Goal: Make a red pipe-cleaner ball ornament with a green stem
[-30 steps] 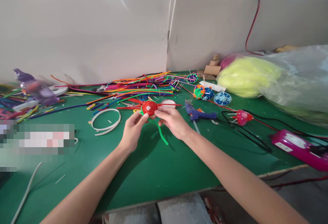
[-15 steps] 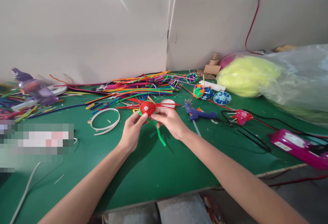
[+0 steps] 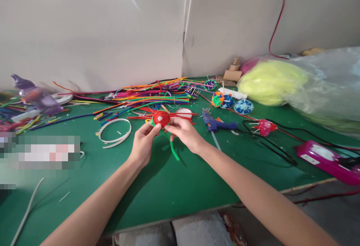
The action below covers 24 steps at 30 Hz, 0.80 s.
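Note:
Between my two hands is a small red coiled disc [image 3: 161, 119] with a pale spot in its middle and green along its lower edge. My left hand [image 3: 144, 138] pinches it from the left, thumb on its lower rim. From the right, my right hand [image 3: 184, 131] has thumb and fingers closed at the green edge. A green pipe cleaner [image 3: 174, 151] hangs down below the disc beside the right fingers; where it is gripped is partly hidden. Behind the disc lie red pipe cleaners [image 3: 137, 117] and a round white-faced piece [image 3: 184, 113].
Bundled pipe cleaners [image 3: 157, 95] lie at the back. A blue glue gun [image 3: 219, 125], finished coloured pieces [image 3: 243, 106] and a pink power strip [image 3: 323, 159] sit to the right. A white hoop [image 3: 129, 129] and purple bottle [image 3: 42, 99] are on the left. A grey partition [image 3: 92, 36] stands behind.
The hanging end of the green pipe cleaner has shifted slightly left. Both hands keep nearly the same place around the red disc.

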### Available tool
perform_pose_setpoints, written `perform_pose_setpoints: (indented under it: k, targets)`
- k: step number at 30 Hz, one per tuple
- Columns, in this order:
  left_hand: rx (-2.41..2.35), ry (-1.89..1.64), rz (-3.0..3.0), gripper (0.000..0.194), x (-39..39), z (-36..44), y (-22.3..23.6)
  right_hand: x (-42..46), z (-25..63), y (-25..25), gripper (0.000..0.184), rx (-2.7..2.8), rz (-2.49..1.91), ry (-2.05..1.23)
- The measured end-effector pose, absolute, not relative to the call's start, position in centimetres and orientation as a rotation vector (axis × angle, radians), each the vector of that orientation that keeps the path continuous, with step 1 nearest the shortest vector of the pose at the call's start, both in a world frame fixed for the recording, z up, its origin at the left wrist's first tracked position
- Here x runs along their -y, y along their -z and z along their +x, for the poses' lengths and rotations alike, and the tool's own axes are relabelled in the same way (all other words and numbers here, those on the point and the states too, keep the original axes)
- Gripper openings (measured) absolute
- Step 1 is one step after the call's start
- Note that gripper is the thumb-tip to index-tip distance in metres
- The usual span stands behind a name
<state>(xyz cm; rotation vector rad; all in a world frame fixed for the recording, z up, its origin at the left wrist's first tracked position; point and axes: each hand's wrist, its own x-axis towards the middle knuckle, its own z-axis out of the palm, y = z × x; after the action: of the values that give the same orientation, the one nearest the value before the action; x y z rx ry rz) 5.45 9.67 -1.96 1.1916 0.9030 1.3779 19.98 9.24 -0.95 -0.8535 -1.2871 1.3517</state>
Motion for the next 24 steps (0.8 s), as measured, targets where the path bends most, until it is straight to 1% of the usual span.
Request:
perform_pose_setpoints:
  k: [4, 17, 20, 24]
  targets:
    - [-0.925, -1.378, 1.221, 0.019, -9.7, 5.4, 2.2, -9.1, 19.9, 1.0, 0.019, 1.286, -0.852, -1.350]
    - [-0.969, -1.339, 1.274, 0.025, -9.4, 5.5, 2.3, -9.2, 19.2, 2.1, 0.025, 1.242, -0.930, -1.234]
    - [-0.956, -1.342, 1.289, 0.023, -9.4, 5.5, 2.2, -9.2, 19.1, 2.2, 0.026, 1.241, -0.937, -1.213]
    - [-0.934, -1.382, 1.309, 0.021, -9.5, 5.5, 2.1, -9.2, 19.4, 1.8, 0.022, 1.227, -0.898, -1.253]
